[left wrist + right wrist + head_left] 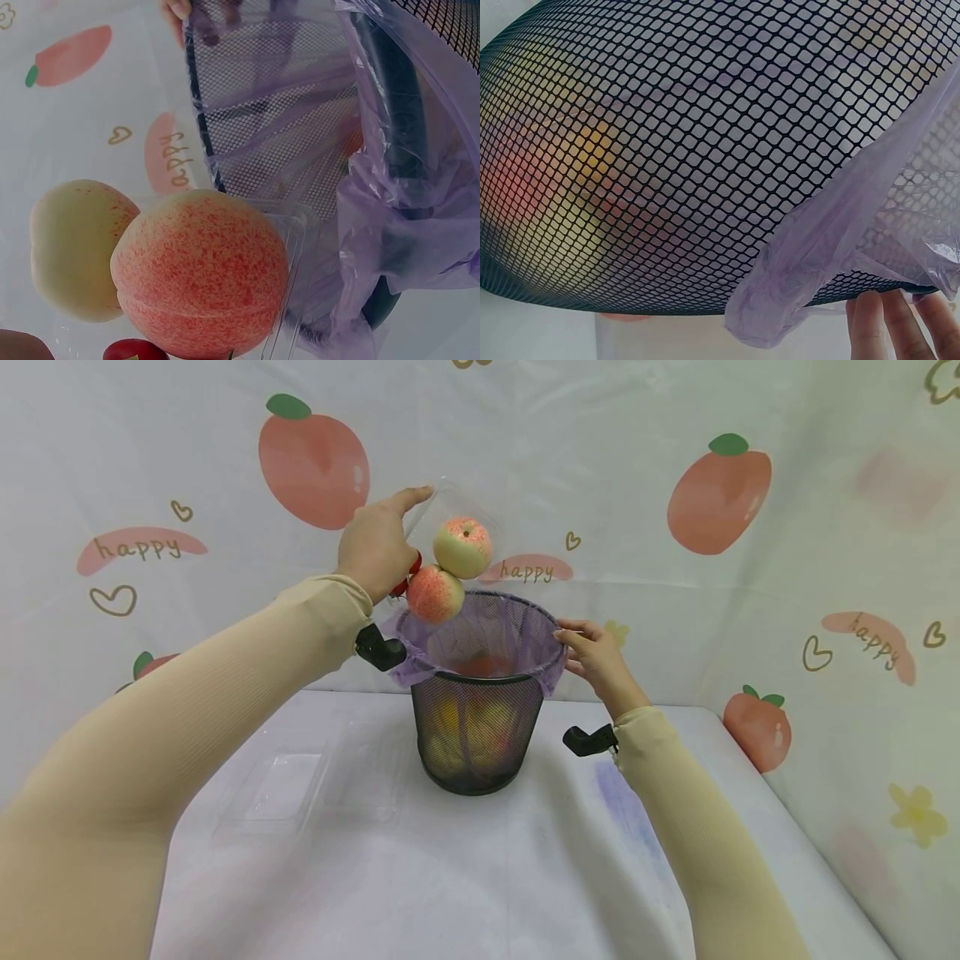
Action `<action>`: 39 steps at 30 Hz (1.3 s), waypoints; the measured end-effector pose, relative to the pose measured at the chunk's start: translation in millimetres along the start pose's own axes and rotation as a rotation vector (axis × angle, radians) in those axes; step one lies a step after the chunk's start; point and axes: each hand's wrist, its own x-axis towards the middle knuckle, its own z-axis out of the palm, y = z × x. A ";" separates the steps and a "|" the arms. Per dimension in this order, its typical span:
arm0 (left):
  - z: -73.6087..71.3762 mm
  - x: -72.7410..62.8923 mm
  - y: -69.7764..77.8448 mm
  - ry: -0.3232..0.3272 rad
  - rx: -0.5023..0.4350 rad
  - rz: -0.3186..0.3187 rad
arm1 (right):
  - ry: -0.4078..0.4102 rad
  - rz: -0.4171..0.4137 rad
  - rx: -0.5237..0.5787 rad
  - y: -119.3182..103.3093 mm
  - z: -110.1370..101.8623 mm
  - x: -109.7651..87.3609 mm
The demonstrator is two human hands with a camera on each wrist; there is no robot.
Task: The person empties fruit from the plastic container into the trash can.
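Note:
My left hand (377, 543) holds a clear plastic tray (444, 495), tipped above the left side of a black mesh wastebasket (480, 777). On the tray are a pale peach (463, 550) and a redder peach (435, 595); a small red fruit (135, 350) lies close to the hand, partly hidden. My right hand (595, 653) grips the basket's rim at the right, fingers (866, 322) against its edge in the right wrist view. A purple bag (551, 675) lines the basket and folds over the rim. Blurred red and yellow fruit (450, 718) shows through the mesh.
Two clear plastic trays (273, 817) lie on the white table (450, 877), left of the basket. Behind the table hangs a pale curtain (622, 410) printed with fruit, hearts and lettering. A black wrist camera (380, 647) hangs beside the basket's left rim.

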 end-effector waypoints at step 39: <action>-6.9 1.3 -8.8 0.095 0.051 0.059 | -0.026 -0.024 -0.024 -1.6 -3.2 -3.0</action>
